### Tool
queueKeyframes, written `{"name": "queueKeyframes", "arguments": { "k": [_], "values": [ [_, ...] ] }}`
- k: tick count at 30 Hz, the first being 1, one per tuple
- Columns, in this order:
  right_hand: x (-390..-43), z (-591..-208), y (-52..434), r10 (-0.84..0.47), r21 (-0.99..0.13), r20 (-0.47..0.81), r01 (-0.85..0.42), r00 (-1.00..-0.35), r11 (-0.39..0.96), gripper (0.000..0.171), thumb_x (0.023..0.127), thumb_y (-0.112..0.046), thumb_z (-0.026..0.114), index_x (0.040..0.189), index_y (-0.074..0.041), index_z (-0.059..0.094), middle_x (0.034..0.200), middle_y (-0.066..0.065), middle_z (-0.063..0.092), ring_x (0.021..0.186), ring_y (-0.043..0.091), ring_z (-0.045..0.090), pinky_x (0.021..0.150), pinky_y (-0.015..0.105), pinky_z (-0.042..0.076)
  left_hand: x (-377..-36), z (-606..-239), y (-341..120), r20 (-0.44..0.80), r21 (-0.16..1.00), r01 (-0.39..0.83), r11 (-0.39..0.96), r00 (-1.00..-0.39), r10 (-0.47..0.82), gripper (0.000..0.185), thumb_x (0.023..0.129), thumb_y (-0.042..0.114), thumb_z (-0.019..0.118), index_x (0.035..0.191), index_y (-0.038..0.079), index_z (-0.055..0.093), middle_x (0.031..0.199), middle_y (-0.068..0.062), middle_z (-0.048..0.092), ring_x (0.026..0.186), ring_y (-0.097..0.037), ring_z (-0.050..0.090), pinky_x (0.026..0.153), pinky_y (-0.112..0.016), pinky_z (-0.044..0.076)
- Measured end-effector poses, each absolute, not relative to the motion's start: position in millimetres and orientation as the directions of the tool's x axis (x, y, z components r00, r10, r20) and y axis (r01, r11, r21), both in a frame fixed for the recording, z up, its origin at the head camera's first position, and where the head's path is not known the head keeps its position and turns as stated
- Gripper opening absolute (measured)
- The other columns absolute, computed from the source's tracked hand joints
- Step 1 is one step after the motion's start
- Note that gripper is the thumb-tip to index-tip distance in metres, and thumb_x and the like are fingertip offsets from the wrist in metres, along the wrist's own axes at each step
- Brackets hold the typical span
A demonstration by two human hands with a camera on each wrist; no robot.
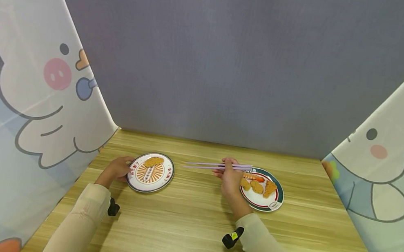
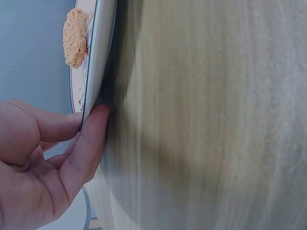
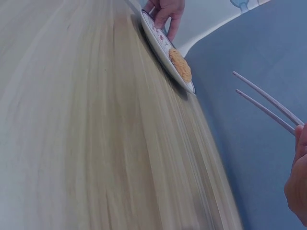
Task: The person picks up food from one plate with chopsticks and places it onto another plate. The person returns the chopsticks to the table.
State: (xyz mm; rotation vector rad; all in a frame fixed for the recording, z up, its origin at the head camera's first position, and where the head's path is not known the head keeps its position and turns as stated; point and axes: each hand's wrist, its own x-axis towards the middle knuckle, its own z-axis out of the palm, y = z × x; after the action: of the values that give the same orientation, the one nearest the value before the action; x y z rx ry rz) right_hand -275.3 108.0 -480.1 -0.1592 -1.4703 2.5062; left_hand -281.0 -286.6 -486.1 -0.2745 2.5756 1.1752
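Head view, centre frame: we see the right hand (image 1: pixel 231 177) w/ fingers clamped on a pair of lilac chopsticks (image 1: pixel 216 166), tips aimed left and empty, above the wooden table (image 1: pixel 191 223). Just right of that hand sits a green-rimmed plate (image 1: pixel 279 193) w/ several fried pieces (image 1: pixel 257 186). Lower left, the left hand (image 1: pixel 117 169) pinches the rim of a red-rimmed plate (image 1: pixel 150 172), thumb and fingers closed on its edge; one fried piece (image 1: pixel 154 162) lies on it.
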Motion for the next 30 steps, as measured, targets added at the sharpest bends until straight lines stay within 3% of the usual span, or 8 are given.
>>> {"name": "queueKeyframes", "arguments": {
  "k": [11, 20, 30],
  "values": [
    [-280, -485, 86, 0.230, -0.888, 0.037, -0.138, -0.972, -0.439, 0.025, 0.106, -0.013, 0.052, 0.102, 0.011, 0.059, 0.076, 0.015, 0.063, 0.052, 0.014, 0.069, 0.045, 0.023, 0.057, -281, -488, -289, -0.339, 0.688, -0.290, 0.666, -0.939, -0.059, 0.064, 0.090, -0.009, 0.046, 0.153, -0.006, 0.036, 0.128, -0.033, 0.053, 0.076, -0.018, 0.065, 0.067, -0.036, 0.065],
    [-280, -486, 65, 0.205, -0.909, 0.099, -0.172, -0.974, -0.380, 0.023, 0.106, -0.014, 0.053, 0.098, 0.005, 0.064, 0.077, 0.018, 0.063, 0.052, 0.014, 0.069, 0.045, 0.024, 0.058, -282, -487, -288, -0.337, 0.675, -0.286, 0.680, -0.940, -0.060, 0.062, 0.092, -0.007, 0.046, 0.153, -0.004, 0.036, 0.129, -0.033, 0.054, 0.075, -0.017, 0.066, 0.066, -0.034, 0.064],
    [-284, -487, 48, 0.175, -0.937, 0.125, -0.174, -0.977, -0.304, 0.028, 0.106, -0.017, 0.054, 0.105, 0.009, 0.065, 0.076, 0.006, 0.064, 0.053, 0.012, 0.068, 0.046, 0.022, 0.058, -285, -488, -287, -0.355, 0.694, -0.323, 0.643, -0.931, -0.084, 0.062, 0.094, -0.008, 0.048, 0.154, -0.001, 0.037, 0.123, -0.029, 0.059, 0.075, -0.017, 0.066, 0.065, -0.034, 0.064]
  ]
}}
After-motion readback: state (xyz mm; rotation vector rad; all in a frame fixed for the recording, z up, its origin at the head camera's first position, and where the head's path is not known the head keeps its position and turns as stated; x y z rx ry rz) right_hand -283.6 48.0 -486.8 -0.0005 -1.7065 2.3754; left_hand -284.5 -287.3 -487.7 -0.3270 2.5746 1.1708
